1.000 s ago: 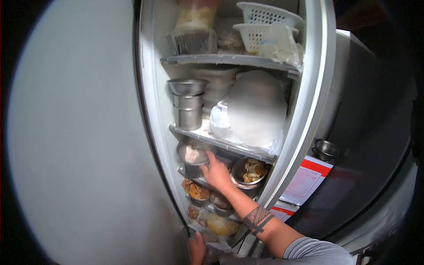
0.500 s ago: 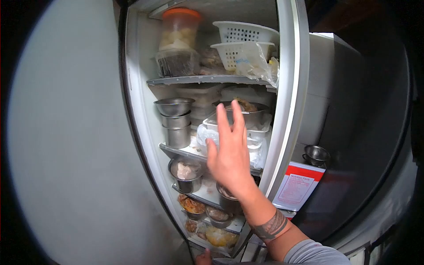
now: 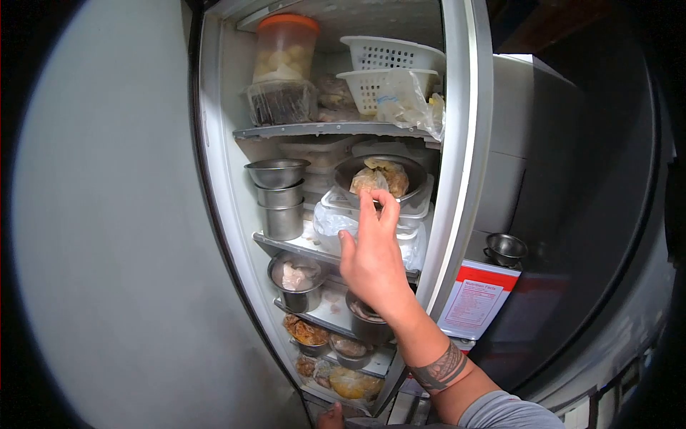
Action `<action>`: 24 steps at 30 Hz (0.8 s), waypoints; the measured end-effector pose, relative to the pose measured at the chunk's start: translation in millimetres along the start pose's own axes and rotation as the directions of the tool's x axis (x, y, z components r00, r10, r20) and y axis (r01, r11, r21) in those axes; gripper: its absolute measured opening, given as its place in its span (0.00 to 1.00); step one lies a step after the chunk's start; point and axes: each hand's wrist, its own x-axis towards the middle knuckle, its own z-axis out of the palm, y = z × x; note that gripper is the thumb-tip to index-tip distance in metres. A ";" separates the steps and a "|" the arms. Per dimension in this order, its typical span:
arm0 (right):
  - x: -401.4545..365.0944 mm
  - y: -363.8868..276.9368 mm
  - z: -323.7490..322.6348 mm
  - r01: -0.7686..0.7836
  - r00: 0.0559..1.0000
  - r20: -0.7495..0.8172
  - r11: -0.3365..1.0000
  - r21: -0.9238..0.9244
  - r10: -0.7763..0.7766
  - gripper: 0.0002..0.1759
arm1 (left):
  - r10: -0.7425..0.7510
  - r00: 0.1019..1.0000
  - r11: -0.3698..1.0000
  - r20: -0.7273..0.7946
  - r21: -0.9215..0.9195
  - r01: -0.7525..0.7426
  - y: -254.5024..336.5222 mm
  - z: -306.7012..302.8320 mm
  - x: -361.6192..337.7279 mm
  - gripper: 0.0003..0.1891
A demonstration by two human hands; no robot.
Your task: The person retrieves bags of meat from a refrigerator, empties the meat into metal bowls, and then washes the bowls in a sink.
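My right hand (image 3: 373,250) reaches into the fridge, its index and middle fingers bent at the front rim of a metal bowl (image 3: 344,187) and the thumb held apart. Nothing shows in its grasp; whether the fingertips touch the rim is unclear. Plastic bags of food (image 3: 389,177) lie in that bowl, which rests over white lidded containers (image 3: 336,202) on the second shelf. At the bottom edge, only a small part of my left hand (image 3: 331,416) is visible, its fingers mostly hidden.
Stacked metal pots (image 3: 282,220) stand left on the same shelf. White baskets (image 3: 364,89) and an orange-lidded tub (image 3: 286,53) are above. More filled pots (image 3: 296,297) sit below. The fridge frame (image 3: 457,171) borders the right side; the open door (image 3: 121,214) fills the left.
My right hand's raised fingers have bent and come down to the bowl's front rim, uncovering the bagged food. The camera view has shifted slightly.
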 end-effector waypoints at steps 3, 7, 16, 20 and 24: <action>-1.5 -0.8 -1.1 -0.009 1.000 0.016 1.000 0.026 0.009 0.37 | -0.088 0.991 0.996 0.105 -0.018 0.090 32.9 -12.9 -21.3 0.40; 11.1 14.3 3.2 0.067 0.996 -0.062 0.998 -0.006 -0.068 0.36 | -0.033 0.997 0.999 0.063 0.002 0.033 58.2 -20.0 -24.7 0.33; 16.9 34.9 12.9 -0.034 0.998 -0.053 0.974 -0.223 0.023 0.28 | -0.087 0.996 0.996 0.028 -0.008 0.087 63.0 -20.4 -39.5 0.35; 59.6 31.1 7.4 0.009 1.000 0.022 0.844 -0.537 0.003 0.19 | 0.015 1.000 0.992 -0.017 -0.121 -0.017 89.6 -33.2 -62.9 0.33; 116.3 51.3 26.7 -0.181 0.936 0.174 0.842 -0.509 0.306 0.15 | 0.010 0.997 0.999 0.081 -0.039 -0.007 110.7 -45.6 -75.6 0.30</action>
